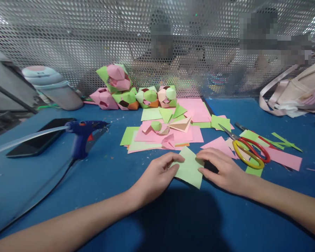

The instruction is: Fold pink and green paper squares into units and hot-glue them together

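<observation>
A light green square of paper is held between my two hands, just above the blue table. My left hand pinches its left corner between thumb and fingers. On the opposite side, my right hand grips the right edge with thumb and fingertips. Behind the square lies a stack of pink, green and cream paper with a small partly folded piece on top. To the right of my right hand rest scissors with one red and one yellow handle, among loose paper pieces.
A blue glue gun with a long clear stick stands at left beside a dark phone. Several folded paper balls line the back, near a lidded cup. A perforated metal panel and pale bag border the table.
</observation>
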A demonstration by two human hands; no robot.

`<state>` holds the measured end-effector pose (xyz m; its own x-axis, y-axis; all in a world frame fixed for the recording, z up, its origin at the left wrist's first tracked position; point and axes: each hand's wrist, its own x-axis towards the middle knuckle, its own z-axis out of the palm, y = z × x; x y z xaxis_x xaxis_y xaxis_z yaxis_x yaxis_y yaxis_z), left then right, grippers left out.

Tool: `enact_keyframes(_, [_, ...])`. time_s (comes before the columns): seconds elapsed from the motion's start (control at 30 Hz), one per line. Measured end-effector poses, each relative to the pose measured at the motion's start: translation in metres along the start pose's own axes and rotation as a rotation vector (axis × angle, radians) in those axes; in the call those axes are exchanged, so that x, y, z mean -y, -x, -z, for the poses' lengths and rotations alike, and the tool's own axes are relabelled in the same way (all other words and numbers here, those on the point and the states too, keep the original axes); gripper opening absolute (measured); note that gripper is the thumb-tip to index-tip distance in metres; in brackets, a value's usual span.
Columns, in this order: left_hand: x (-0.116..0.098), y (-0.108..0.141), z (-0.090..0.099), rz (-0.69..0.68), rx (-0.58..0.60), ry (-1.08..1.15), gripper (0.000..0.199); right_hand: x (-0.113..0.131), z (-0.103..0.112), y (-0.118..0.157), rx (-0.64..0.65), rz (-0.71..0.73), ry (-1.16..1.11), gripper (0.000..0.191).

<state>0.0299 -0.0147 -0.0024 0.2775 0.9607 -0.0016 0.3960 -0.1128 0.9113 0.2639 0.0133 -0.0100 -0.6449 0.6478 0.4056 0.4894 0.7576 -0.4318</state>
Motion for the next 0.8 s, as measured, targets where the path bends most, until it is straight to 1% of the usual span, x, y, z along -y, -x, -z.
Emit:
enact_keyframes(0.1, [-0.002,0.001,0.000,0.045,0.051,0.033,0.019,-0.012,0.011,-0.002,-0.020,-0.054,0.264,0.025])
enact_keyframes(0.17, [-0.002,0.001,0.000,0.058,0.059,0.075,0.019,-0.026,0.020,-0.003,-0.022,-0.125,0.396,0.033])
enact_keyframes(0.23, [-0.001,0.001,-0.001,0.060,0.060,0.078,0.019,-0.039,0.027,-0.003,0.011,-0.202,0.456,0.045])
enact_keyframes(0.3, [-0.001,0.001,-0.001,0.067,0.062,0.077,0.020,-0.048,0.034,-0.002,0.062,-0.269,0.449,0.051])
enact_keyframes(0.4, [-0.004,0.001,-0.001,0.112,0.059,0.091,0.024,-0.050,0.040,-0.003,0.097,-0.321,0.356,0.045])
enact_keyframes(0.5, [-0.008,0.000,0.000,0.163,0.035,0.136,0.031,-0.040,0.043,-0.005,0.073,-0.350,0.207,0.036])
enact_keyframes(0.57, [-0.010,-0.001,0.001,0.181,0.005,0.187,0.036,-0.033,0.044,-0.007,0.076,-0.391,0.114,0.034])
enact_keyframes(0.7, [-0.008,-0.006,0.000,0.210,-0.052,0.358,0.048,-0.015,0.045,-0.007,0.170,-0.464,-0.084,0.035])
enact_keyframes(0.77, [-0.007,-0.010,-0.002,0.193,-0.034,0.473,0.053,-0.002,0.043,-0.006,0.210,-0.450,-0.194,0.034])
enact_keyframes(0.8, [-0.007,-0.012,-0.004,0.177,0.001,0.527,0.055,0.005,0.041,-0.006,0.227,-0.431,-0.246,0.033])
